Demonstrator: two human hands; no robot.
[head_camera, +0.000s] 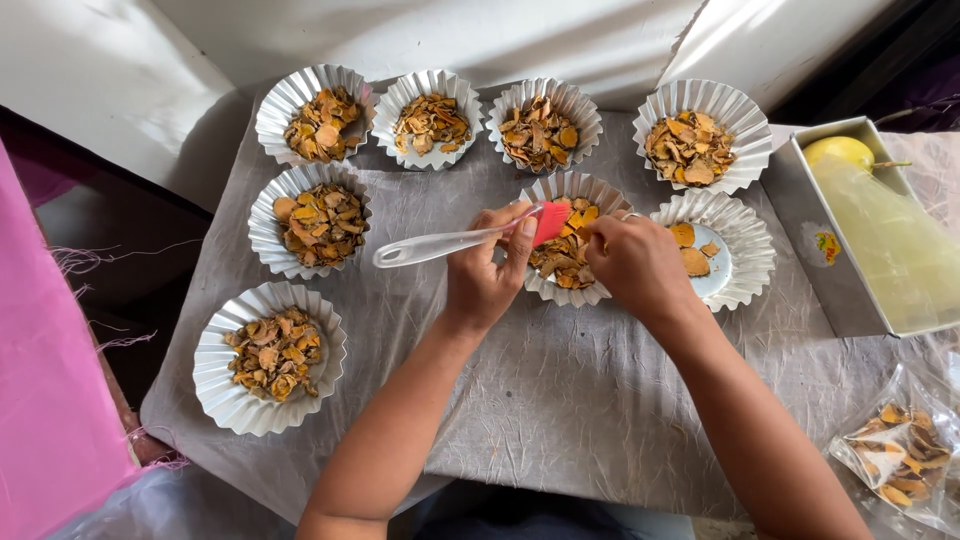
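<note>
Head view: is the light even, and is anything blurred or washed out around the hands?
Head view: soft daylight, brightest on the white wall at top; the left hand with the silicone brush and the right hand over the fluted cup are sharp; mild glare on the metal tin; the edges curve from wide-angle distortion; the plastic bag is slightly soft.
</note>
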